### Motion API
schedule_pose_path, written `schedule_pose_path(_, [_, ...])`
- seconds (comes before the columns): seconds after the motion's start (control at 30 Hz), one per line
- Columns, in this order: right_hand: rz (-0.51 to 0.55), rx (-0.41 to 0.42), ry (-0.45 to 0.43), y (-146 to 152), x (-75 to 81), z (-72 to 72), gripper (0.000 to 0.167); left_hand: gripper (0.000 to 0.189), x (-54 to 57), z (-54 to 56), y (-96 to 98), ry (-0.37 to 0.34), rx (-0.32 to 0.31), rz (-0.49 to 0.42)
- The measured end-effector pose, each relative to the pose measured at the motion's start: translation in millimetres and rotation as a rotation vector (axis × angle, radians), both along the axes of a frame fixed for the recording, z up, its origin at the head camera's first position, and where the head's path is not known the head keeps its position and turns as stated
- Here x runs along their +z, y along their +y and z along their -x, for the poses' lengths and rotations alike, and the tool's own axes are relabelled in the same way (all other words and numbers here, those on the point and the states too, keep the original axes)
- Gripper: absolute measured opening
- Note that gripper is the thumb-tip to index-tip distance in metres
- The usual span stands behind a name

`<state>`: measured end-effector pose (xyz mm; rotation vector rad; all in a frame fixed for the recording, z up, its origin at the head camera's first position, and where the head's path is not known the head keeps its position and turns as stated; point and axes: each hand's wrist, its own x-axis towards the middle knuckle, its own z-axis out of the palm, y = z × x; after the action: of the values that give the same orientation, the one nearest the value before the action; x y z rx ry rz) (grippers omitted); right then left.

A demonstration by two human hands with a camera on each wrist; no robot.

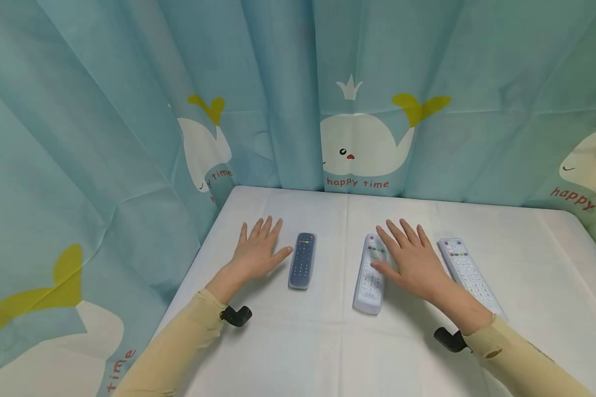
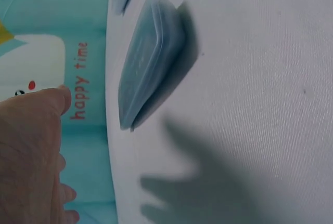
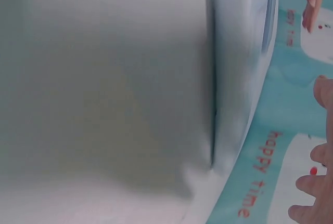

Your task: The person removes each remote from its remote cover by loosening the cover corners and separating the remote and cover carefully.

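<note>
Three remote controls lie on the white table. The dark remote (image 1: pixel 302 262) is just right of my left hand (image 1: pixel 255 255), whose fingers are spread straight above the table. In the left wrist view the same dark remote (image 2: pixel 151 57) shows apart from the thumb, with the hand's shadow beside it. My right hand (image 1: pixel 414 262) hovers palm down with straight, spread fingers, its thumb and fingertips overlapping the middle white remote (image 1: pixel 369 284). Right of that hand lies another white remote (image 1: pixel 469 273), partly hidden behind the wrist. Both hands hold nothing.
A white cloth (image 1: pixel 298 347) covers the table. Behind it and to the left hangs a blue-green curtain (image 1: pixel 278 82) with whale prints and "happy time" lettering. Each wrist wears a small black camera, such as the left one (image 1: pixel 237 316).
</note>
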<state>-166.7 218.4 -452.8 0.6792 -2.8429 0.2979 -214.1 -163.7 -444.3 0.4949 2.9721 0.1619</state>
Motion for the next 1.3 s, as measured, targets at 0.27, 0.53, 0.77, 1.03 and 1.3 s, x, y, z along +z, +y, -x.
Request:
schedule_pose_path(0.27, [-0.004,0.044,-0.014,-26,-1.0,7.8,0.081,0.081,0.9,-2.5,6.2,-0.008,-0.025,-0.01])
schedule_pose_path(0.53, [0.002,0.091,-0.032,-55,2.0,13.5,0.082,0.082,-1.6,-2.5,9.5,-0.032,-0.025,-0.043])
schedule_pose_path(0.77, [0.08,0.124,-0.134,-82,5.9,19.9,0.081,0.081,1.3,-0.8,14.4,-0.094,-0.007,-0.132])
schedule_pose_path(1.03, [0.277,0.14,-0.301,-105,8.9,25.0,0.077,0.08,8.4,3.6,16.7,-0.207,0.022,-0.321])
schedule_pose_path(1.3, [0.537,0.068,-0.592,-123,10.2,31.0,0.069,0.073,12.5,7.2,16.3,-0.341,0.104,-0.558])
